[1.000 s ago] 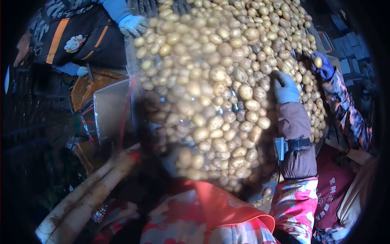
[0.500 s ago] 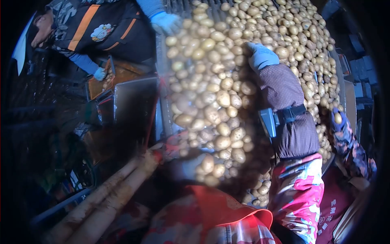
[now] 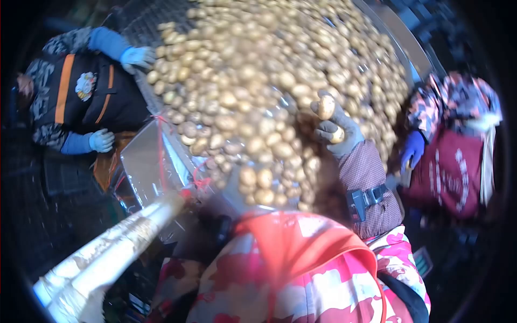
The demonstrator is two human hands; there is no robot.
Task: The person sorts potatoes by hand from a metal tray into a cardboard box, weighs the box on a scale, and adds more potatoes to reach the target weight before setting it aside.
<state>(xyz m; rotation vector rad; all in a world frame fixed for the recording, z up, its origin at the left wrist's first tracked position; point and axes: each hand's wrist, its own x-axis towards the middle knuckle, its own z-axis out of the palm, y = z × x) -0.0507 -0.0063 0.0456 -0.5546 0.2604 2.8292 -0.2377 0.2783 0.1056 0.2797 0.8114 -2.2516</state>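
Observation:
A broad heap of potatoes (image 3: pixel 253 97) lies in front of me. Above it, my gloved right hand (image 3: pixel 347 129) is closed around two potatoes, one potato (image 3: pixel 326 106) between thumb and fingers and another potato (image 3: pixel 337 134) lower in the grip. My gloved left hand (image 3: pixel 232 189) is low at the near edge of the heap, blurred. Several potatoes (image 3: pixel 256 183) rest against it and hide its fingers, so its grip cannot be made out.
A co-worker's gloved hand (image 3: pixel 138 58) rests at the heap's left edge; another gloved hand (image 3: pixel 101 141) hangs below. At right is a person's purple glove (image 3: pixel 413 149). Dirty pale poles (image 3: pixel 107 247) with red string (image 3: pixel 200 182) stand near left, beside a plastic-lined box (image 3: pixel 142 161).
My view has shifted. My right hand has gone from reaching onto the heap to holding two potatoes nearer me. My left hand stays low by the near potatoes. The co-worker's lower hand has left the orange box.

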